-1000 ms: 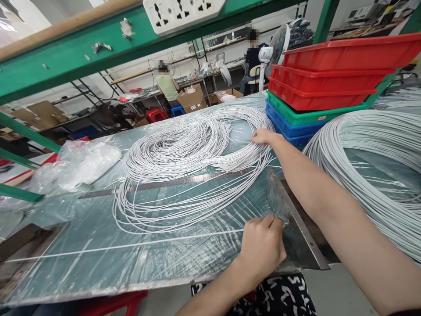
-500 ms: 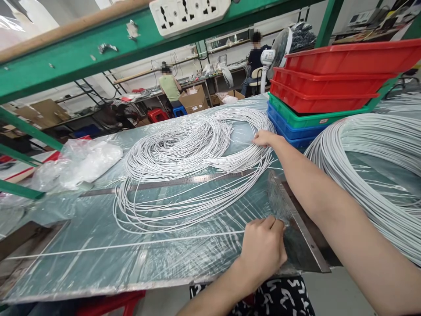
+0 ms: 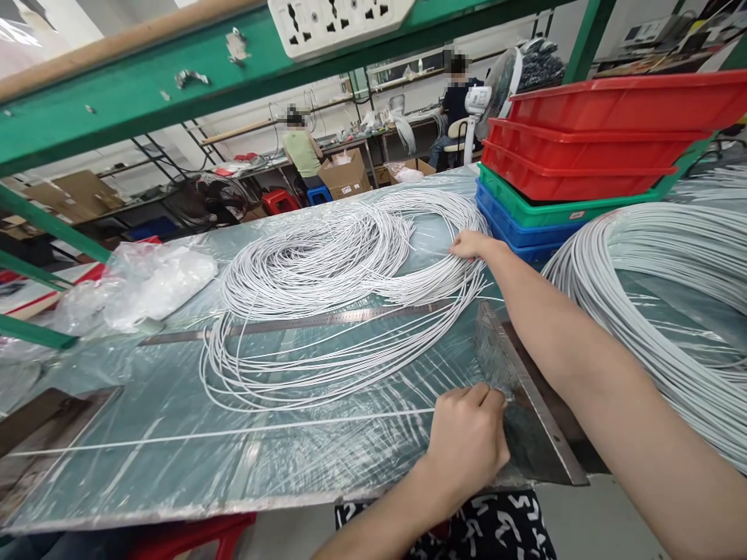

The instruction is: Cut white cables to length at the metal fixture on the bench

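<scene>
My left hand (image 3: pixel 467 439) is closed in a pinch on the end of a single white wire (image 3: pixel 233 432) that runs straight to the left across the film-covered table (image 3: pixel 175 467). It rests against a metal angle stop (image 3: pixel 525 404). My right hand (image 3: pixel 470 245) reaches across to the far right side of a loose coil of white wire (image 3: pixel 327 272), fingers curled on its strands. A steel ruler (image 3: pixel 303 323) lies flat across the coil's near side.
A second, thicker coil of white cable (image 3: pixel 659 280) lies at the right. Stacked red, green and blue trays (image 3: pixel 583 163) stand behind it. A clear plastic bag (image 3: pixel 145 284) sits at the left. A green shelf beam with a power strip (image 3: pixel 338 19) hangs overhead. Two people work at far benches.
Both hands have stayed where they were. Only the camera view has shifted slightly.
</scene>
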{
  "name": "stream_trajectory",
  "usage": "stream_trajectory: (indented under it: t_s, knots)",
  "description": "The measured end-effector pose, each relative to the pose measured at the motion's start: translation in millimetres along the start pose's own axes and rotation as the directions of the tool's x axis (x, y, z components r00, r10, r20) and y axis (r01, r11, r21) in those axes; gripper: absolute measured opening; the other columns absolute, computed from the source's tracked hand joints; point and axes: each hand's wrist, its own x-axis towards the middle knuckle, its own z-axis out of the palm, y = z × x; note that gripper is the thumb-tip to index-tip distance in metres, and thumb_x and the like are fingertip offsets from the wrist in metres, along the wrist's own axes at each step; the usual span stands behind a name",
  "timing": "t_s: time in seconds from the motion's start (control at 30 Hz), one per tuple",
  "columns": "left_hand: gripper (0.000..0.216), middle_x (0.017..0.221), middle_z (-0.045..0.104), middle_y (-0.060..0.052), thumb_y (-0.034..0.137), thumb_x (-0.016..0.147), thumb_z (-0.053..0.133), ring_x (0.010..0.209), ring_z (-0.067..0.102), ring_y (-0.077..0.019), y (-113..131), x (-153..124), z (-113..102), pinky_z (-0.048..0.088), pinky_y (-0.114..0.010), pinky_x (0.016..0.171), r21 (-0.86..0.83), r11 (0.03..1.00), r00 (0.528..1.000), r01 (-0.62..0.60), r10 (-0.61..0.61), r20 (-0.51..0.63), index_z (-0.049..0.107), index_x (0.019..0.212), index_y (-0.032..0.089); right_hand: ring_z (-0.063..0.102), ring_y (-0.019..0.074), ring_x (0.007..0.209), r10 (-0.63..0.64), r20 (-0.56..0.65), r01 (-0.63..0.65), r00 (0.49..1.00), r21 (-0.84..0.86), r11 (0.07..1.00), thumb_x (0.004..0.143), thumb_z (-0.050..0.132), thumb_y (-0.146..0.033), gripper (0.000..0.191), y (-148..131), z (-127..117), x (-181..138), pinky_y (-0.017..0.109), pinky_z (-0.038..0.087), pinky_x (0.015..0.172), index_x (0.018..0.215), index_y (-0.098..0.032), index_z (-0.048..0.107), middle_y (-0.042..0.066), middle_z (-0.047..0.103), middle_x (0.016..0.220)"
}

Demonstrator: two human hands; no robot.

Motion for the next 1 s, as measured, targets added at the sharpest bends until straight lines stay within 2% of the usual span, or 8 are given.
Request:
stream_trajectory:
  t_s: [0.4, 0.53, 0.63, 0.73, 0.8, 0.87, 0.93, 1.0]
  knots:
    - [0.016, 0.067, 0.055, -0.001, 0.014, 0.088, 0.044, 0.053, 0.046, -0.0132, -0.9, -0.6, 1.3, 0.027, -0.027, 0.049, -0.069, 0.997, 0.999, 0.037, -0.034, 0.041, 0.056, 0.077, 0.018, 0.063, 0.0199, 0.067, 0.003, 0.017, -0.004, 1.0, 0.013, 1.0, 0.087, 0.06, -0.04, 0.037, 1.9, -0.2, 5.2, 0.028, 0.048, 0.068, 0.113, -0.016, 0.068, 0.006, 0.063, 0.07]
    - [0.021, 0.073, 0.06, -0.001, 0.02, 0.094, 0.042, 0.059, 0.051, -0.0122, -8.5, 1.3, -4.5, 0.032, -0.025, 0.053, -0.264, 0.961, 0.993, 0.085, -0.06, 0.102, 0.059, 0.082, 0.019, 0.063, 0.0184, 0.069, -0.016, -0.032, 0.017, 0.999, 0.032, 0.999, 0.088, 0.057, -0.035, 0.03, 7.1, 2.8, 8.9, 0.026, 0.046, 0.07, 0.109, -0.016, 0.069, 0.006, 0.065, 0.075]
    - [0.022, 0.08, 0.062, -0.001, 0.025, 0.097, 0.039, 0.065, 0.053, -0.0119, -19.8, -0.8, -14.7, 0.036, -0.024, 0.059, -0.452, 0.874, 0.983, 0.179, -0.179, 0.042, 0.06, 0.097, 0.021, 0.062, 0.0186, 0.085, -0.087, -0.193, 0.095, 0.977, 0.032, 0.995, 0.087, 0.057, -0.029, 0.026, 7.5, -1.6, 12.0, 0.023, 0.044, 0.077, 0.105, -0.016, 0.071, 0.008, 0.068, 0.092]
    - [0.02, 0.064, 0.045, 0.005, 0.029, 0.098, 0.038, 0.053, 0.039, -0.0106, -38.3, -5.1, -33.1, 0.028, -0.024, 0.053, -0.595, 0.76, 0.931, 0.26, -0.36, -0.053, 0.05, 0.112, 0.021, 0.059, 0.018, 0.091, -0.197, -0.404, 0.247, 0.893, 0.076, 0.966, 0.088, 0.053, -0.026, 0.024, -13.6, -21.0, 6.4, 0.022, 0.041, 0.078, 0.101, -0.015, 0.07, 0.008, 0.067, 0.097]
    - [0.018, 0.06, 0.031, 0.008, 0.033, 0.098, 0.039, 0.051, 0.03, -0.0101, -52.8, -8.0, -51.3, 0.023, -0.023, 0.051, -0.68, 0.688, 0.881, 0.254, -0.455, -0.131, 0.042, 0.113, 0.022, 0.057, 0.0171, 0.086, -0.275, -0.536, 0.393, 0.798, 0.116, 0.912, 0.089, 0.048, -0.025, 0.025, -46.9, -38.2, -11.0, 0.022, 0.039, 0.075, 0.096, -0.013, 0.068, 0.007, 0.066, 0.091]
    - [0.017, 0.062, 0.029, 0.008, 0.036, 0.097, 0.041, 0.053, 0.028, -0.0099, -65.7, -11.7, -73.2, 0.023, -0.022, 0.053, -0.736, 0.643, 0.826, 0.211, -0.52, -0.218, 0.039, 0.109, 0.023, 0.054, 0.0158, 0.079, -0.412, -0.592, 0.581, 0.692, 0.119, 0.805, 0.092, 0.045, -0.029, 0.026, -92.2, -49.4, -44.1, 0.022, 0.037, 0.071, 0.088, -0.012, 0.065, 0.006, 0.064, 0.084]
    - [0.017, 0.063, 0.03, 0.008, 0.037, 0.096, 0.044, 0.055, 0.029, -0.0098, -74.6, -17.7, -95.9, 0.025, -0.022, 0.055, -0.762, 0.624, 0.783, 0.171, -0.556, -0.279, 0.038, 0.105, 0.023, 0.05, 0.014, 0.07, -0.635, -0.499, 0.769, 0.59, 0.107, 0.63, 0.095, 0.043, -0.039, 0.035, -138.3, -47.5, -90.9, 0.023, 0.035, 0.066, 0.079, -0.013, 0.06, 0.004, 0.059, 0.076]
    - [0.016, 0.064, 0.032, 0.008, 0.036, 0.096, 0.045, 0.057, 0.03, -0.0098, -78.4, -26.7, -115.6, 0.026, -0.022, 0.056, -0.778, 0.615, 0.758, 0.127, -0.566, -0.323, 0.037, 0.101, 0.024, 0.043, 0.0123, 0.06, -0.824, -0.286, 0.871, 0.489, 0.113, 0.478, 0.095, 0.043, -0.051, 0.045, -172.4, -31.9, -142.1, 0.024, 0.031, 0.06, 0.071, -0.015, 0.055, 0.001, 0.051, 0.064]
